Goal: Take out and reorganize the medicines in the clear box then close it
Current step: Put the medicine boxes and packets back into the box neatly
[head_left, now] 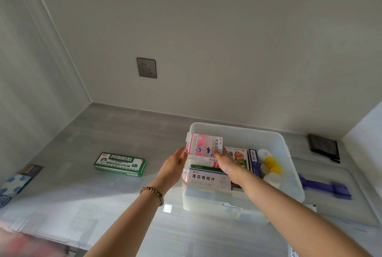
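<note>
While the right hand (225, 163) pinches the pink carton (203, 145) at its lower right corner and the left hand (177, 160) meets its left edge, grip or mere press I cannot tell, the taking-out step seems underway. The carton sits above the left end of the clear box (237, 129). The next move calls for clearing that rim leftward to the open counter (128, 132) beside the green carton (119, 163).
</note>
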